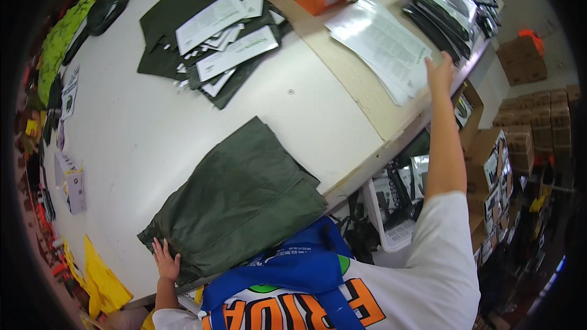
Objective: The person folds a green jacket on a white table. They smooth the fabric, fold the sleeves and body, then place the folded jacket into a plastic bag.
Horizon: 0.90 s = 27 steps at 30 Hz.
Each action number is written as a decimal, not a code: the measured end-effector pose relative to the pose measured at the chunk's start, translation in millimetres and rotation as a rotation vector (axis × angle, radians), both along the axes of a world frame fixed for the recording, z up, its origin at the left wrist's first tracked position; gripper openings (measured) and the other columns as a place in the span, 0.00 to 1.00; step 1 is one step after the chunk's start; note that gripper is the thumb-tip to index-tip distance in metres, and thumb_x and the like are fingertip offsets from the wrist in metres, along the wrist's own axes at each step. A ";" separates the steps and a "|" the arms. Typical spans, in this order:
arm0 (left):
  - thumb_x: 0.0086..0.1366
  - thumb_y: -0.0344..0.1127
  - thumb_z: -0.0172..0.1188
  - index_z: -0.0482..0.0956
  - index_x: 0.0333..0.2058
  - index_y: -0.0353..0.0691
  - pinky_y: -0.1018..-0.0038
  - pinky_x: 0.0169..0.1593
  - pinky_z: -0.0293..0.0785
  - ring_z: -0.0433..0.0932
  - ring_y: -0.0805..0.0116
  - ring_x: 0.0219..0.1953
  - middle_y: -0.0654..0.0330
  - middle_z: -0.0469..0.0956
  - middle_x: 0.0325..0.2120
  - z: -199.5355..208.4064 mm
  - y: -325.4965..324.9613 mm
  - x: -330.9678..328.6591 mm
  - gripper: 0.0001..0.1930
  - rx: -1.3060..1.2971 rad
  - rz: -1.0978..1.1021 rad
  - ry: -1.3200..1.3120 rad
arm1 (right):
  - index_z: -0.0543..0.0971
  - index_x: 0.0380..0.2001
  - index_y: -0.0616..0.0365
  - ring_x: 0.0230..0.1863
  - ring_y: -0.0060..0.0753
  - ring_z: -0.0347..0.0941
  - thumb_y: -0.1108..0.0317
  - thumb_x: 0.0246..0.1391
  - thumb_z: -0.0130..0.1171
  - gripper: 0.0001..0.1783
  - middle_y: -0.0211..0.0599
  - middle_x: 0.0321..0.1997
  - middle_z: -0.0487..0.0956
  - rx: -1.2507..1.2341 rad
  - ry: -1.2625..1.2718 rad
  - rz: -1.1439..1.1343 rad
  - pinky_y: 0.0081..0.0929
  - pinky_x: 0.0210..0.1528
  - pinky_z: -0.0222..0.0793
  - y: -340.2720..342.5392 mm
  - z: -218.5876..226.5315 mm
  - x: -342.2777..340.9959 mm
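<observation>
A dark green folded cloth item [235,201], with a smooth, coated look and some creases, lies on the table's near side. My left hand [165,260] rests on its lower left corner, fingers spread and palm down. On the far right, my right hand [441,76] reaches to the edge of a stack of glossy printed sheets or clear sleeves [382,49]. Its thumb and fingers look apart at the stack's right corner, beside silver and black plastic packages [440,3]. No held object shows in the right hand.
Dark green pieces with white printed cards [235,55] lie at the back. Near them stands an orange box [324,1] topped with paper. A small white box [70,183] and yellow cloth [101,275] are left. Right of the table edge are a white bin [385,232] and cardboard cartons [520,61].
</observation>
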<state>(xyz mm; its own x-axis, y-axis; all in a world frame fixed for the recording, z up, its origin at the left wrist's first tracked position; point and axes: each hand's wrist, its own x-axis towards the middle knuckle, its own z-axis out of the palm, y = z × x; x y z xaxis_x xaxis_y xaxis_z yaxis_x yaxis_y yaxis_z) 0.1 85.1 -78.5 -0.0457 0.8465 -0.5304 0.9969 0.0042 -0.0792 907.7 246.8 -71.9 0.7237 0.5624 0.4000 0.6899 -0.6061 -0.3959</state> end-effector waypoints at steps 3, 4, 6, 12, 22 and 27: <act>0.56 0.39 0.59 0.48 0.66 0.45 0.47 0.67 0.40 0.35 0.46 0.70 0.49 0.33 0.69 -1.1 -9.3 -6.3 0.41 0.051 0.000 -0.031 | 0.63 0.59 0.66 0.57 0.44 0.65 0.56 0.50 0.64 0.38 0.52 0.58 0.68 0.011 0.754 0.301 0.37 0.60 0.59 -14.8 -20.4 -142.2; 0.57 0.41 0.59 0.48 0.66 0.45 0.47 0.67 0.37 0.34 0.46 0.70 0.49 0.33 0.69 -1.9 -6.4 -4.1 0.41 0.049 0.018 -0.055 | 0.63 0.59 0.65 0.56 0.42 0.66 0.55 0.51 0.63 0.38 0.50 0.59 0.67 -0.053 0.881 0.445 0.36 0.60 0.60 -31.7 -35.0 -193.2; 0.57 0.44 0.58 0.48 0.66 0.45 0.46 0.67 0.35 0.33 0.46 0.70 0.49 0.34 0.69 -8.1 -11.4 -7.2 0.41 0.099 0.018 -0.071 | 0.60 0.60 0.66 0.47 0.40 0.69 0.51 0.50 0.64 0.42 0.51 0.54 0.68 -0.251 0.896 0.624 0.36 0.51 0.67 -66.9 -29.3 -291.0; 0.58 0.55 0.53 0.52 0.66 0.48 0.43 0.66 0.31 0.34 0.44 0.70 0.50 0.36 0.69 -15.6 -14.5 1.6 0.39 0.257 0.032 -0.124 | 0.67 0.53 0.65 0.41 0.38 0.76 0.57 0.46 0.67 0.35 0.52 0.39 0.79 -0.422 0.915 0.667 0.29 0.45 0.70 -77.6 -16.1 -361.7; 0.61 0.61 0.47 0.60 0.63 0.54 0.40 0.64 0.29 0.38 0.41 0.69 0.52 0.43 0.68 5.6 22.3 47.4 0.33 0.444 -0.092 -0.199 | 0.62 0.60 0.50 0.59 0.51 0.62 0.59 0.46 0.64 0.38 0.47 0.57 0.69 -0.177 0.076 0.673 0.51 0.62 0.49 -91.2 17.7 -414.1; 0.60 0.64 0.47 0.61 0.63 0.58 0.41 0.65 0.30 0.40 0.42 0.68 0.53 0.44 0.68 16.8 48.5 72.9 0.34 0.574 -0.373 -0.366 | 0.60 0.64 0.39 0.71 0.56 0.40 0.44 0.52 0.56 0.38 0.45 0.71 0.50 -0.440 0.003 0.921 0.64 0.65 0.35 -122.2 1.4 -516.1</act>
<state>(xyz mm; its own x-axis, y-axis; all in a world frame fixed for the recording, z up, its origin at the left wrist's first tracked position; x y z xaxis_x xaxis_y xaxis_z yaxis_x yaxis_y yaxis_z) 73.0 133.6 -61.7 0.3895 0.9184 0.0695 0.9028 -0.3956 0.1684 391.5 124.6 -70.5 -0.0643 0.9977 0.0222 0.9610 0.0679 -0.2681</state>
